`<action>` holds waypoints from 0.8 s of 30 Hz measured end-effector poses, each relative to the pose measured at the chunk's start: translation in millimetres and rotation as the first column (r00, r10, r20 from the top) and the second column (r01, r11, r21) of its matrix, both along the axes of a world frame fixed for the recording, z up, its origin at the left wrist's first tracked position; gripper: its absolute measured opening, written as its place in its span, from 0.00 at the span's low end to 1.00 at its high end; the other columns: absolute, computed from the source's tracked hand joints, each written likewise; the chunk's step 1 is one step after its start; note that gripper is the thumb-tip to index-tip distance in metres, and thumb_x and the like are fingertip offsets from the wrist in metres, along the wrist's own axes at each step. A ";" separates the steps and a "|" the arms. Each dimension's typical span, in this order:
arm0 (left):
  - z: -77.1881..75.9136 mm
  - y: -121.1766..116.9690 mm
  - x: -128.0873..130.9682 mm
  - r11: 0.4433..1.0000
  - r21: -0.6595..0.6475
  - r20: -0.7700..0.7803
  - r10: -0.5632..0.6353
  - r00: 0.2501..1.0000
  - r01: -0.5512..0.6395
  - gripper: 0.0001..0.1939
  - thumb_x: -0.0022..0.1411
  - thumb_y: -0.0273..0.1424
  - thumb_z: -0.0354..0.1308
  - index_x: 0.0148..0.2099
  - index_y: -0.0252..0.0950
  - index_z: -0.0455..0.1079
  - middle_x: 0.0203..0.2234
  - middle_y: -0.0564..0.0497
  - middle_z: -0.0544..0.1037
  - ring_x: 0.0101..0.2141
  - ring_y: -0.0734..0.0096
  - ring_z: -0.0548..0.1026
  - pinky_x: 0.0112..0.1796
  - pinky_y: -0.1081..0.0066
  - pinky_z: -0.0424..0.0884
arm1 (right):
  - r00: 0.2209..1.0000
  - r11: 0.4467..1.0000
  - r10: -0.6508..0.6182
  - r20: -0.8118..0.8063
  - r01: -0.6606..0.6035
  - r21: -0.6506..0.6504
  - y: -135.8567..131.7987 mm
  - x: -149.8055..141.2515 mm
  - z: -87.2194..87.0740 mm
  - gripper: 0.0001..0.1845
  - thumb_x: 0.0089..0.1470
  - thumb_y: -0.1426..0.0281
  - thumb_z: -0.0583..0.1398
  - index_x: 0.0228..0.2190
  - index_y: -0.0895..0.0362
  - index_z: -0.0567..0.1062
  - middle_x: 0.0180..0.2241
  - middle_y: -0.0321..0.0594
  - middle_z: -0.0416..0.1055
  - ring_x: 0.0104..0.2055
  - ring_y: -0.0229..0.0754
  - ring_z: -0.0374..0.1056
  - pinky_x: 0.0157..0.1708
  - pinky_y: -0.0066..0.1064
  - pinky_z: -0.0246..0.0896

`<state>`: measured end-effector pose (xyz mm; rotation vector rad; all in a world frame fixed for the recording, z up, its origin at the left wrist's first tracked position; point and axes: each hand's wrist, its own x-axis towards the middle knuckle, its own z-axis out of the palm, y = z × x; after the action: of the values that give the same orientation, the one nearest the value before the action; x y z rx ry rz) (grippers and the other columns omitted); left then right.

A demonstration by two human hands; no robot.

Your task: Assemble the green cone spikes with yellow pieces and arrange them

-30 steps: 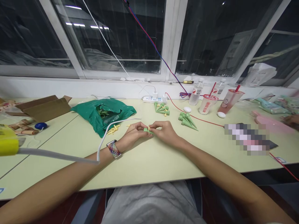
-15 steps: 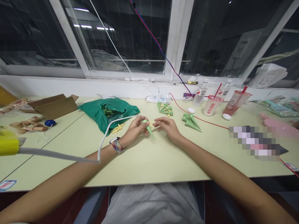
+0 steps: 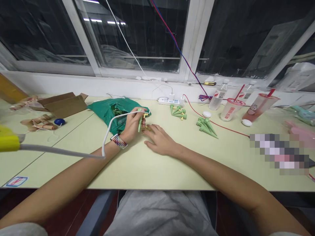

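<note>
My left hand [image 3: 133, 126] is closed around a green plastic spike [image 3: 140, 124], which points downward, its tip toward the table. A small yellow piece [image 3: 145, 115] shows beside the spike's upper end; whether it is fitted to it I cannot tell. Low over the table, my right hand [image 3: 160, 140] has its fingers stretched out and thumb apart. Its fingertips reach small yellow pieces [image 3: 147, 128], partly covered by both hands. Behind my left hand lies a green plastic bag [image 3: 103, 113], its mouth showing more green pieces.
Two groups of green spikes, one back by the power strip [image 3: 168, 100], another group [image 3: 206, 126] to the right. Farther right stand drink cups [image 3: 231, 109] and bottles [image 3: 218, 96]. A cardboard box [image 3: 62, 105] and wooden toys [image 3: 41, 124] lie left. A white cable [image 3: 110, 123] arches over my left wrist.
My left hand has moved left and up with the spike, which now points more steeply down. My right hand has moved left and lower, its fingers now over the yellow pieces. The view has shifted slightly.
</note>
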<state>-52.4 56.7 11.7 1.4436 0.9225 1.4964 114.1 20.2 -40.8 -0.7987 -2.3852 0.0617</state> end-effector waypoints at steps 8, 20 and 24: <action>-4.8 5.8 -2.7 0.999 0.009 0.038 0.036 0.999 -0.037 0.12 0.62 0.40 0.63 0.40 0.36 0.73 0.23 0.54 0.68 0.20 0.75 0.66 0.20 0.74 0.61 | 0.986 0.999 0.048 -0.161 -0.051 -0.011 -3.9 7.8 -0.7 0.14 0.63 0.75 0.56 0.49 0.56 0.76 0.53 0.49 0.71 0.58 0.50 0.64 0.60 0.45 0.62; -7.2 5.6 -0.3 0.997 -0.063 0.003 0.051 0.999 -0.051 0.11 0.61 0.40 0.62 0.38 0.36 0.73 0.23 0.54 0.67 0.19 0.76 0.65 0.19 0.75 0.58 | 0.994 0.999 -0.042 -0.102 0.039 -0.032 -3.2 8.4 -1.5 0.16 0.60 0.79 0.57 0.48 0.57 0.78 0.47 0.48 0.76 0.54 0.51 0.65 0.56 0.45 0.63; -9.1 7.2 0.0 0.996 -0.070 -0.007 0.059 0.998 -0.060 0.11 0.61 0.39 0.62 0.38 0.36 0.73 0.23 0.54 0.68 0.19 0.76 0.64 0.18 0.75 0.58 | 0.991 0.997 -0.072 -0.116 0.071 -0.016 -3.4 9.2 -0.6 0.15 0.61 0.79 0.56 0.45 0.58 0.78 0.44 0.47 0.76 0.52 0.50 0.65 0.54 0.44 0.63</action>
<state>-52.3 63.9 2.7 1.3808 1.0195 1.4890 123.3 16.8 -41.5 -0.8619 -2.2466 0.0908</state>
